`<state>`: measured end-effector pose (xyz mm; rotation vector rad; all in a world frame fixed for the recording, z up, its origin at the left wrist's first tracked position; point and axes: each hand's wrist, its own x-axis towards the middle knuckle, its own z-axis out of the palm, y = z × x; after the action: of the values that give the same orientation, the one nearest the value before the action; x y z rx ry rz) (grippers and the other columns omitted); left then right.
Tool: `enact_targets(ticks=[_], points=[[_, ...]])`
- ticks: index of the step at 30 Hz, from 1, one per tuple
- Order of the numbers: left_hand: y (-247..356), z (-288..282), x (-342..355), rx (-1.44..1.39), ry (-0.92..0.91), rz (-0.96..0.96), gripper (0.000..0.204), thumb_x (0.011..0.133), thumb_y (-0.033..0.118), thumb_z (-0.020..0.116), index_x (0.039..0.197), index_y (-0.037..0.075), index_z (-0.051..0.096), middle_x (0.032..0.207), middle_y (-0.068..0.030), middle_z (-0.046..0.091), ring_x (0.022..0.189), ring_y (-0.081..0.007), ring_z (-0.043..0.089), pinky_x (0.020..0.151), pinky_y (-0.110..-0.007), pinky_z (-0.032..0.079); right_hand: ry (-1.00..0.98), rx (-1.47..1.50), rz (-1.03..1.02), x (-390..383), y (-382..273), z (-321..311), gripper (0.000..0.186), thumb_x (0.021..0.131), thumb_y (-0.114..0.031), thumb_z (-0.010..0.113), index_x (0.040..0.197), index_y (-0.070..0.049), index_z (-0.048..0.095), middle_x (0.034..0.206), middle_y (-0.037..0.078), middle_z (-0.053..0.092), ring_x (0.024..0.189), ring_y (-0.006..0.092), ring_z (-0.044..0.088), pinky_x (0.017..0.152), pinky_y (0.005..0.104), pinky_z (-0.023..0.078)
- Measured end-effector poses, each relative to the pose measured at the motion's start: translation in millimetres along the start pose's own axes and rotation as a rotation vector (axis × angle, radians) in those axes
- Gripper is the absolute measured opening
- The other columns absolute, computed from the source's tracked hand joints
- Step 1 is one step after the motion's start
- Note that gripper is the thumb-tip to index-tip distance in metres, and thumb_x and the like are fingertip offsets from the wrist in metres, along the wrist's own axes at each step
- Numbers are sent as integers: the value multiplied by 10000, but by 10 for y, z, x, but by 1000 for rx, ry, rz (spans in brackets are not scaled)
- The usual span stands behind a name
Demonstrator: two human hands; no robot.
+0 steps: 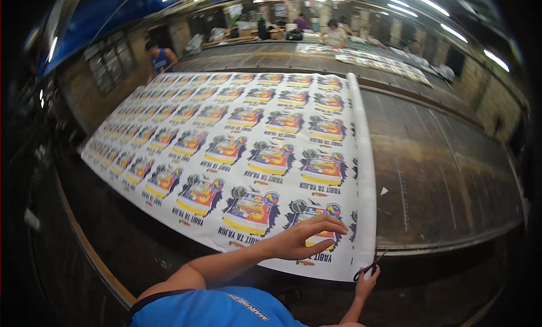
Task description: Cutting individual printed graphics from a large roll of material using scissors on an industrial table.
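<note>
A long white printed sheet [214, 118] with rows of repeated colourful designs lies over the table, ending at a white roll [364, 157] along its right side. My left hand [307, 236] is over the sheet's near right part, palm down, fingers apart and slightly curved; whether it touches the sheet I cannot tell. My right hand [367, 279] grips black-handled scissors [374, 262] at the lower end of the roll, by the table's near edge, with the blades pointing up and away from me. A small white scrap [384, 191] lies just right of the roll.
The dark tabletop [440, 180] extends to the right. A person in blue [161, 62] stands at the far left end of the sheet. Behind, another long table [259, 59] bears printed sheets [384, 67], with people [333, 36] working at it.
</note>
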<state>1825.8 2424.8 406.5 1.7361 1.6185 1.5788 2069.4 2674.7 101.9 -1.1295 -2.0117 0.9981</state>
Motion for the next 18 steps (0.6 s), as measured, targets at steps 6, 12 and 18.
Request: enact_targets(ticks=[6, 12, 18], points=[[1193, -939, -650, -321, 152, 562, 285, 911, 84, 650, 1186, 12, 627, 1175, -226, 636, 1085, -354, 613, 946, -474, 483, -34, -201, -28, 71, -394, -17, 607, 867, -181, 748, 1379, -63, 445, 1197, 247, 633, 1118, 399, 617, 961, 431, 465], [1798, -1596, -1585, -465, 181, 880, 344, 926, 161, 695, 1157, -87, 635, 967, -195, 629, 827, -256, 607, 674, -365, 498, -113, 273, -171, -237, -797, 836, 501, 930, -4, 607, 1395, -26, 423, 1033, 112, 658, 913, 180, 640, 817, 312, 531], [1863, -2064, -2745, -699, 239, 942, 388, 888, 149, 732, 1164, -107, 639, 902, -191, 643, 771, -259, 619, 632, -362, 469, -845, 606, -27, -1804, -2064, 2601, 531, 944, 67, 513, 1444, -31, 362, 1011, 143, 671, 890, 218, 698, 793, 319, 555]])
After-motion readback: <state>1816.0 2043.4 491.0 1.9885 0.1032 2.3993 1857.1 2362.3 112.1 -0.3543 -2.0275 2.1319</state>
